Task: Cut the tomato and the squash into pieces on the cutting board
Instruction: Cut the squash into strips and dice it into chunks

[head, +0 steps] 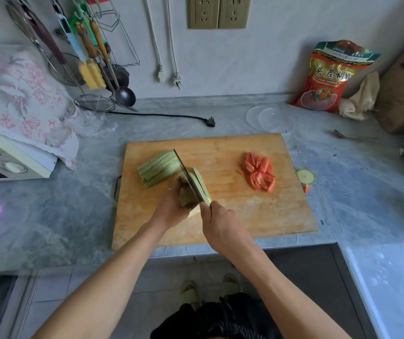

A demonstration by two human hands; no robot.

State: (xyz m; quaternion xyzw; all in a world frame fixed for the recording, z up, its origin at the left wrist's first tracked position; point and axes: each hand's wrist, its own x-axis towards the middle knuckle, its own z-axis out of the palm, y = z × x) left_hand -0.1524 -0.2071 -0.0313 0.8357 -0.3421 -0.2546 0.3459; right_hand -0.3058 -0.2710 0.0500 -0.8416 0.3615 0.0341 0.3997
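On cutting board (257,216), left of centre: sliced squash (158,171) fanned toward far-left corner, tomato pieces (259,171) heaped near right edge. Uncut squash chunk (192,189) lay between hands, long axis running far-to-near. Left hand (171,206) curled round chunk's left side. Right hand (220,221) clamped on knife (188,176), blade set into chunk just right of left fingers.

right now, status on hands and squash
Left hand steadies squash; right hand grips knife mid-cut. Tomato already cut. Nothing blocking.
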